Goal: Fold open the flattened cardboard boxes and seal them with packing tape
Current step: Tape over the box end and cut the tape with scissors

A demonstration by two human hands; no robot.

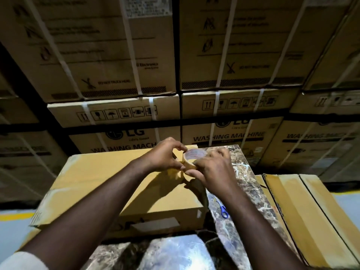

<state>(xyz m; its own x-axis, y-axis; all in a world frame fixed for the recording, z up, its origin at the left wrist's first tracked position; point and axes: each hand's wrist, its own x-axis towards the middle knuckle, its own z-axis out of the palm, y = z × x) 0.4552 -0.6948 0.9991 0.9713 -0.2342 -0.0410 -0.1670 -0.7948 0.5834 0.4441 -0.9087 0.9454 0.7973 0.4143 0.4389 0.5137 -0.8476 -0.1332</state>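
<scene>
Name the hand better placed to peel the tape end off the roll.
Right, probably. The right hand has its fingertips at the near edge of the tape roll, as if picking at it. The left hand curls around the roll's far side, steadying it above the box.

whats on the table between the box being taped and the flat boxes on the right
In the head view, blue-handled scissors lie on the marble table, between the assembled box and the flattened boxes; the rest of that strip looks bare.
</scene>
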